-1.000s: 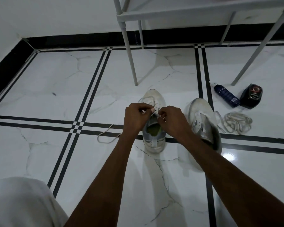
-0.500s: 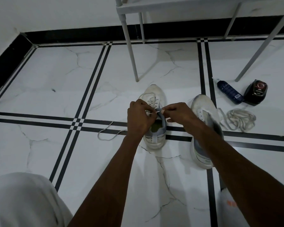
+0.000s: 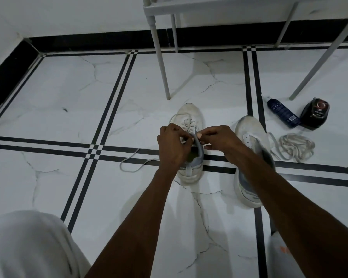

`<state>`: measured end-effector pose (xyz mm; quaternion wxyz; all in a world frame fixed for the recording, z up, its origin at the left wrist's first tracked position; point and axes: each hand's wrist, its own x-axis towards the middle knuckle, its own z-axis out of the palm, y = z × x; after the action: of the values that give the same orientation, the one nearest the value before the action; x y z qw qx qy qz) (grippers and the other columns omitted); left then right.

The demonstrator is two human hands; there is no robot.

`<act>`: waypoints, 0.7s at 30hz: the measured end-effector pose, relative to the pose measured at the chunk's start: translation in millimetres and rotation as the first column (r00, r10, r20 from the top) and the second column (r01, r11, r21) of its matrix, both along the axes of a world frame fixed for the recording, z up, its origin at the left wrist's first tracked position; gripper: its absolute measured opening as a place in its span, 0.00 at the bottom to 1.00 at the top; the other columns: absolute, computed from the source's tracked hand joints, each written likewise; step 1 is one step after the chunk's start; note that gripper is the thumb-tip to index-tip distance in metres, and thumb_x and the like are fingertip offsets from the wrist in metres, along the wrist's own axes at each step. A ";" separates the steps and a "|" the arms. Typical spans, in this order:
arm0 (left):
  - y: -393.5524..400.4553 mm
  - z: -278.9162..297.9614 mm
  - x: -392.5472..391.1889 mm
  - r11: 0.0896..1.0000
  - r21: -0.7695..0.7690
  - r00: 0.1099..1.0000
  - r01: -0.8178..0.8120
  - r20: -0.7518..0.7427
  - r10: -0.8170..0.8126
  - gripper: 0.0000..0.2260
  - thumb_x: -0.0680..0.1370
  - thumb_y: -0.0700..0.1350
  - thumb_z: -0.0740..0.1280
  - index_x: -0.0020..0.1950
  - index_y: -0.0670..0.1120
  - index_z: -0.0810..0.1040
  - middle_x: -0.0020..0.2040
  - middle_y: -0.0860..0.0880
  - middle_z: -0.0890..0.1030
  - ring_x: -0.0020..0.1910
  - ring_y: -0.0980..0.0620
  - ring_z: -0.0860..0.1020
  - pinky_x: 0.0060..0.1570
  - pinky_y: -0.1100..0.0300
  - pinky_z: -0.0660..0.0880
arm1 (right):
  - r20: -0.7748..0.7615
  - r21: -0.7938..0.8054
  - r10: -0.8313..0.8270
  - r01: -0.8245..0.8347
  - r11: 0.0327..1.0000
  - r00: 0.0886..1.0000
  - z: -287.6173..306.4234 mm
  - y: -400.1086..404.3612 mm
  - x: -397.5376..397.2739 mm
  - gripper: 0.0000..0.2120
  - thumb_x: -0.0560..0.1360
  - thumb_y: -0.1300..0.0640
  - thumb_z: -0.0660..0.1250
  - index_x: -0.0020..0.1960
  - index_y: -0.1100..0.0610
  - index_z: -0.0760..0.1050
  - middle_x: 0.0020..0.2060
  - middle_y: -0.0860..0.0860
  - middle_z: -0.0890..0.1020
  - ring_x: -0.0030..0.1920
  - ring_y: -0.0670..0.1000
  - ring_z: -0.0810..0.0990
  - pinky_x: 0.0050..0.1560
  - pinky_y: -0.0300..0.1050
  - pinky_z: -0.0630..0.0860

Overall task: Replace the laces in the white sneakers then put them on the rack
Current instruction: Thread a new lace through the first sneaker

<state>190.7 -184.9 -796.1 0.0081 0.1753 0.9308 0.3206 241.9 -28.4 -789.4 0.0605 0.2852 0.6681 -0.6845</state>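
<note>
A white sneaker [image 3: 188,117] stands on the tiled floor with its toe pointing away, laced partway up. Over its tongue, my left hand [image 3: 172,146] has its fingers curled on the lace at the upper eyelets. My right hand [image 3: 219,140] pinches the lace at the sneaker's collar, opposite the left. A loose lace end [image 3: 132,165] trails on the floor to the left. The second white sneaker [image 3: 249,141] lies to the right without a lace, partly hidden by my right forearm. The white rack [image 3: 219,6] stands behind.
A heap of loose laces [image 3: 295,147] lies right of the second sneaker. A dark blue bottle [image 3: 282,113] and a black polish container [image 3: 314,113] lie beyond it. The rack's legs [image 3: 162,65] stand just past the sneakers. My knee in white cloth [image 3: 28,243] fills the lower left.
Both hands have stayed on the lace at the first sneaker's collar, working it with small moves. The view has shifted slightly.
</note>
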 end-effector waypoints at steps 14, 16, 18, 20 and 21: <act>0.5 -10.3 40.3 0.999 0.005 0.998 -0.032 -0.056 0.033 0.14 0.79 0.56 0.64 0.40 0.49 0.80 0.31 0.52 0.81 0.32 0.49 0.78 0.43 0.48 0.76 | 0.061 0.037 0.019 -0.021 0.999 0.998 10.7 -2.2 -10.0 0.04 0.76 0.69 0.67 0.48 0.66 0.81 0.42 0.61 0.85 0.39 0.53 0.85 0.44 0.46 0.84; -0.9 -12.0 41.8 0.998 0.034 0.998 -0.058 -0.027 0.059 0.15 0.79 0.55 0.64 0.38 0.49 0.82 0.29 0.51 0.80 0.31 0.48 0.78 0.41 0.47 0.77 | 0.004 0.037 -0.191 0.191 0.981 0.982 12.0 14.3 -12.2 0.06 0.79 0.67 0.64 0.45 0.65 0.78 0.41 0.61 0.84 0.39 0.56 0.85 0.44 0.48 0.84; -1.5 -9.1 43.3 0.996 0.050 0.997 -0.075 -0.023 0.076 0.15 0.79 0.55 0.65 0.37 0.49 0.82 0.28 0.52 0.79 0.30 0.48 0.77 0.40 0.47 0.77 | -0.139 0.290 -0.557 0.572 0.768 0.819 14.6 45.6 -11.8 0.08 0.80 0.65 0.60 0.48 0.65 0.77 0.45 0.60 0.83 0.44 0.56 0.85 0.44 0.40 0.80; -1.1 -9.7 43.3 0.995 0.053 0.996 -0.080 -0.023 0.081 0.16 0.79 0.55 0.66 0.36 0.48 0.82 0.27 0.52 0.78 0.29 0.48 0.77 0.39 0.49 0.77 | -0.358 0.512 -0.627 0.707 0.488 0.692 21.7 72.4 -5.7 0.09 0.78 0.66 0.59 0.52 0.66 0.76 0.51 0.59 0.81 0.52 0.55 0.81 0.50 0.31 0.71; -2.1 -10.9 43.0 0.995 0.058 0.996 -0.081 -0.018 0.082 0.16 0.79 0.55 0.66 0.36 0.48 0.82 0.27 0.52 0.78 0.29 0.49 0.77 0.38 0.50 0.77 | -0.427 0.559 -0.559 0.693 0.454 0.711 21.5 75.0 -4.2 0.10 0.76 0.66 0.60 0.54 0.66 0.76 0.53 0.59 0.79 0.53 0.55 0.79 0.52 0.31 0.69</act>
<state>233.6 -187.1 -807.0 -0.0195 0.1404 0.9277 0.3452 237.7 46.6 -767.9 -0.3676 0.4487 0.7196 -0.3818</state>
